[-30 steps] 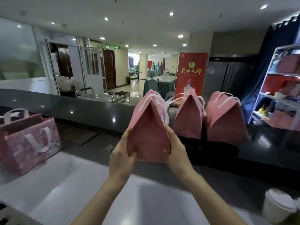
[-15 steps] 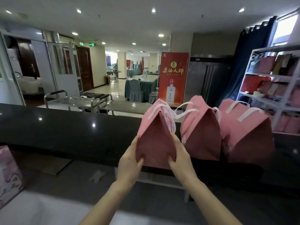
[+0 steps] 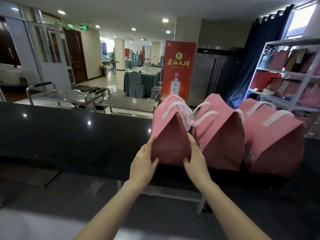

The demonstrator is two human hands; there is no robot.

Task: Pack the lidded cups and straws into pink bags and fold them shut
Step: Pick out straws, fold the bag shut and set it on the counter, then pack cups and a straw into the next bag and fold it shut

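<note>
Gleaming black counter (image 3: 69, 135), 3 pink bags (image 3: 218, 135)

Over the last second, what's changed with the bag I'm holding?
The left hand and right hand carried the bag forward to the counter, close beside the two folded bags; whether it rests there yet is unclear. Their grip on its sides is unchanged, and the two bags stayed put.
</note>
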